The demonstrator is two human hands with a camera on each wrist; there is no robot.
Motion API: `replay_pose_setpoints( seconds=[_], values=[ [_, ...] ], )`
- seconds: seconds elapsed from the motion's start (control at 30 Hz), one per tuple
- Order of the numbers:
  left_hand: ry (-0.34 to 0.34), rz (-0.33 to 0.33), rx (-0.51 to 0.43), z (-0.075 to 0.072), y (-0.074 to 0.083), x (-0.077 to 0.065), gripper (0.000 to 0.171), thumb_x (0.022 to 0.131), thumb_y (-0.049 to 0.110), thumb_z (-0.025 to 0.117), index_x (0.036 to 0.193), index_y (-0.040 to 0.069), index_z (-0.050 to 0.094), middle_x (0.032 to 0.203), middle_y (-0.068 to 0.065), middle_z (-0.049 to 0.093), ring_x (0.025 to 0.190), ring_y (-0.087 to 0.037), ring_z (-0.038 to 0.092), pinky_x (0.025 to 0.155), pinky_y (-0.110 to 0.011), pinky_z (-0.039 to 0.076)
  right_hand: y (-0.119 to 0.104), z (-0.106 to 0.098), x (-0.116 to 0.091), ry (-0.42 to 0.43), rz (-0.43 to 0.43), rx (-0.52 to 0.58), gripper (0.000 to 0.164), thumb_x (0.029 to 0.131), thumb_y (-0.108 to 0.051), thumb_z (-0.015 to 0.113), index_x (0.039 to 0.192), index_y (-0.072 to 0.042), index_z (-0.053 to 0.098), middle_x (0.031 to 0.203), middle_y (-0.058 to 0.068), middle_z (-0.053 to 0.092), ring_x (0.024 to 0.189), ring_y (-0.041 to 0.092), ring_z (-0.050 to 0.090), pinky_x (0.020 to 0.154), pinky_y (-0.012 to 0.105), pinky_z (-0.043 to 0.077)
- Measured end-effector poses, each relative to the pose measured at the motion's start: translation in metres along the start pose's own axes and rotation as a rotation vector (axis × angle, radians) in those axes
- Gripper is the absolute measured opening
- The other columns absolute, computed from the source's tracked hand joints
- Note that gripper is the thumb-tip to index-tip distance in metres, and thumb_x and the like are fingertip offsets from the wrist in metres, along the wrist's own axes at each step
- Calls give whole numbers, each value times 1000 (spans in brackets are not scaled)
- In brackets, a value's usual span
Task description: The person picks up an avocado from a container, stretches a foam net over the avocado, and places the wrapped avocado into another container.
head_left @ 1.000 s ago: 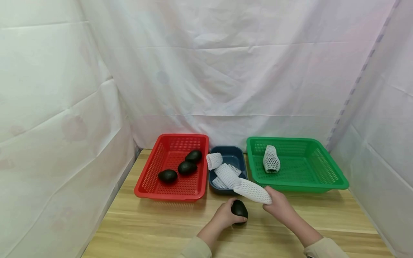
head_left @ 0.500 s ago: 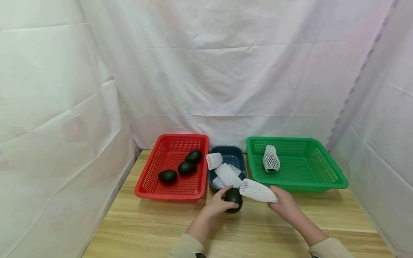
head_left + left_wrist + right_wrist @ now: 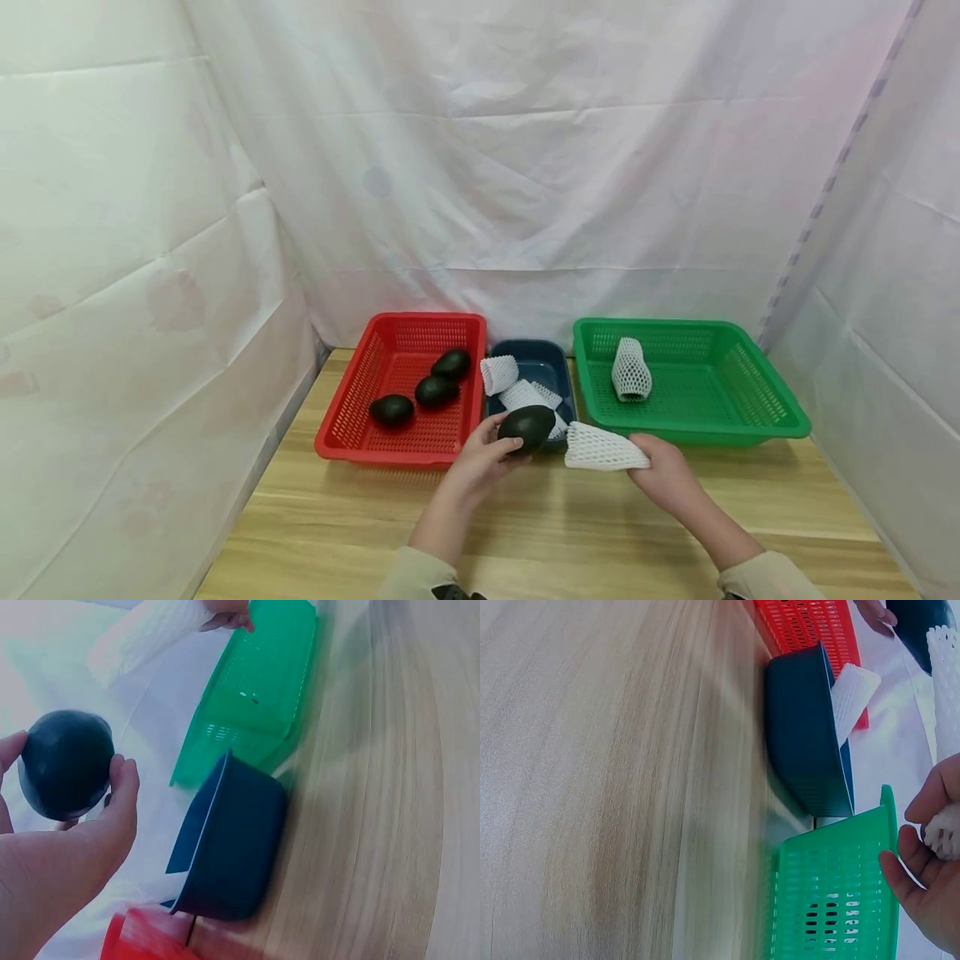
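My left hand [image 3: 480, 458] holds a dark avocado [image 3: 527, 428] between thumb and fingers, above the front of the blue bin. In the left wrist view the avocado [image 3: 66, 765] is raised off the table. My right hand [image 3: 666, 473] pinches one end of a white foam net sleeve [image 3: 603, 448], whose other end points left toward the avocado without touching it. In the right wrist view the right hand [image 3: 934, 877] has thumb and fingers around the sleeve's gathered end. More foam sleeves [image 3: 499, 374] lie in the blue bin [image 3: 551, 354], partly hidden by the avocado.
A red basket [image 3: 345, 454] on the left holds 3 avocados [image 3: 437, 390]. On the right, a green basket [image 3: 720, 429] contains one item in a foam sleeve [image 3: 631, 371]. All stand on a wooden table [image 3: 585, 542], with white cloth [image 3: 525, 183] hanging behind.
My left hand has lifted the avocado from the table, moving it up and left and turning it sideways. The right hand has shifted slightly right with the foam sleeve.
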State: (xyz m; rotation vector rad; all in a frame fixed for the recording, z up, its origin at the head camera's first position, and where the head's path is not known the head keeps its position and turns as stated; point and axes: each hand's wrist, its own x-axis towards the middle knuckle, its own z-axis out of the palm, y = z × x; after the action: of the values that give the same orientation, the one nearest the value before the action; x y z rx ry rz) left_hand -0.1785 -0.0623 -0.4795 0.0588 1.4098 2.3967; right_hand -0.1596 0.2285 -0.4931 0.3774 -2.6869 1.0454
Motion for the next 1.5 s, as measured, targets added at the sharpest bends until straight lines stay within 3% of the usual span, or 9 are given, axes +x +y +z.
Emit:
replay_pose_setpoints(
  seconds=[0.23,0.43,0.8,1.07,1.5],
  values=[
    [-33,0,8,-4,5,-5,59,90,-2,56,144,-6,33,135,-25,42,105,-34,58,96,-55,43,0,-2,1,-54,95,28,16,85,2,63,86,-14,61,77,-6,58,61,10,42,56,28,37],
    [-55,19,-5,-6,10,-8,54,90,-2,56,140,-3,35,131,-23,48,102,-31,62,95,-55,45,2,-2,1,-110,134,15,17,81,3,65,91,-11,60,84,-1,60,66,15,45,58,30,39],
    [-99,2,111,-4,11,-9,53,90,1,61,138,-6,40,123,-22,57,87,-26,67,86,-48,53,7,4,0,-125,71,-53,23,76,5,66,82,-15,55,75,-5,54,63,12,42,56,28,38],
    [-86,-34,207,-3,11,-9,50,89,4,65,135,-4,47,126,-22,56,102,-33,63,88,-47,52,6,10,-1,-118,8,-133,28,73,4,69,76,-17,50,69,-9,46,62,10,40,56,28,37],
    [-88,-23,261,2,9,-9,49,88,2,66,133,-8,50,121,-21,60,104,-25,62,91,-39,51,-6,23,6,-151,-34,-143,28,76,-2,68,73,-20,46,68,-10,42,62,10,39,57,28,35]
  ],
)
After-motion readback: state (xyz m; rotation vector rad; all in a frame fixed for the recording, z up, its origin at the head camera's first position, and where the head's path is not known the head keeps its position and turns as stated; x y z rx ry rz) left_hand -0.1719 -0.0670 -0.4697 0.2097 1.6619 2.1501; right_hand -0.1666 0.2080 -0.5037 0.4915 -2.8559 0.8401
